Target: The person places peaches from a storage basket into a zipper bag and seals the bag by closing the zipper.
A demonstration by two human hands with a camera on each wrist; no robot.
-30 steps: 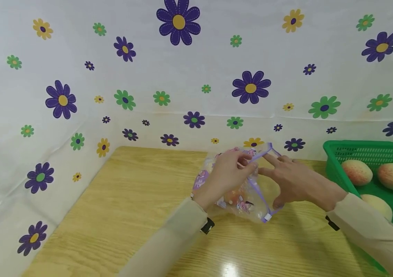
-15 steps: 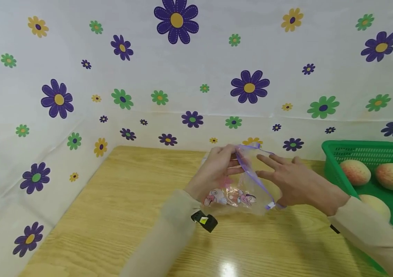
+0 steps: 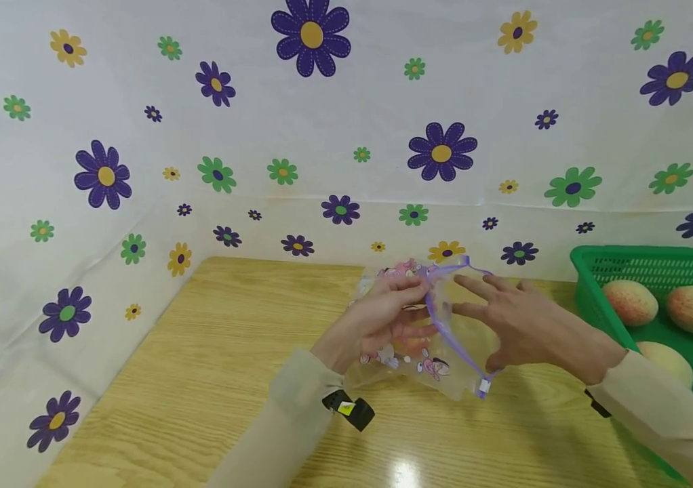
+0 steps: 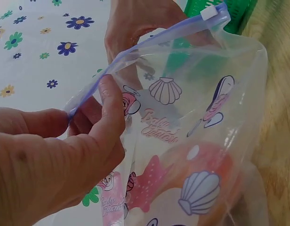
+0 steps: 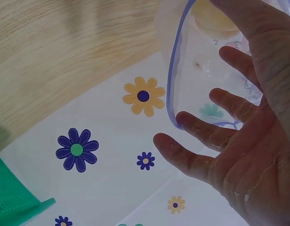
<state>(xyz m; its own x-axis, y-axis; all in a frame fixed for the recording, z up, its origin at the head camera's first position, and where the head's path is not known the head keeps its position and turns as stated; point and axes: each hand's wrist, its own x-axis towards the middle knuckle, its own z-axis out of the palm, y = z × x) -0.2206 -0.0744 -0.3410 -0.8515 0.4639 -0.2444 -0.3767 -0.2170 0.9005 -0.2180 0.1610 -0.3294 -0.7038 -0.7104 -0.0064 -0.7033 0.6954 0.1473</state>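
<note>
The left hand (image 3: 377,317) pinches the slider bag (image 3: 416,369) by its rim (image 3: 460,352). The right hand (image 3: 529,329), fingers splayed there, apparently helps spread it.

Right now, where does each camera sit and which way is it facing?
Head: worn on the head, facing forward and down over the bag and green basket; left hand, right hand and sleeves show.
Left wrist: on that wrist, facing the bag's purple zip strip; the left hand shows close, part of the right hand beyond.
Right wrist: on that wrist, facing the bag's open mouth; the right hand shows, fingers spread.
Shared: both wrist views show the bag and part of the green basket.
</note>
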